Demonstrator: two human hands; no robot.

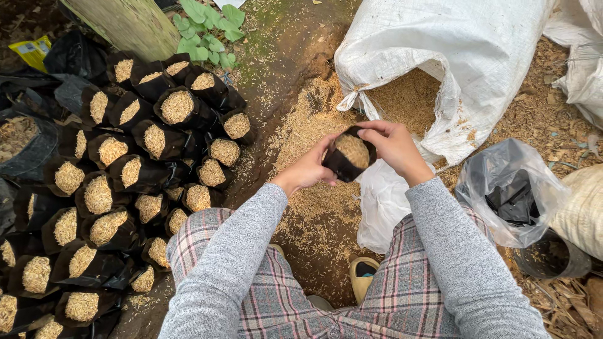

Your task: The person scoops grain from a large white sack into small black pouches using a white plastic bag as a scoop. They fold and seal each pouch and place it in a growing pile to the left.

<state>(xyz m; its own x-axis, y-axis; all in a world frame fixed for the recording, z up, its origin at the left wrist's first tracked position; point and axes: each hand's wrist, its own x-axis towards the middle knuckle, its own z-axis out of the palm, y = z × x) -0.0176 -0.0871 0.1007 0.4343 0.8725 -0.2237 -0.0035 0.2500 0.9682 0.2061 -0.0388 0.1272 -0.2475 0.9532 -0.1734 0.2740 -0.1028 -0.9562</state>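
Observation:
Both my hands hold one small black plastic bag (347,164) filled with pale rice husk, raised in front of me. My left hand (309,168) grips its left side. My right hand (392,145) pinches the rim on the right. Just beyond the bag lies a large white woven sack (465,56), its mouth open and showing loose husk (408,100). Grey sleeves cover my arms, and checked trousers cover my knees.
Several filled black bags (125,176) stand packed together on the left. Spilled husk (314,207) covers the soil between. A clear plastic bag (512,191) holding black bags sits on the right beside a dark pot (549,257). A tree trunk (125,25) and green leaves (207,31) are behind.

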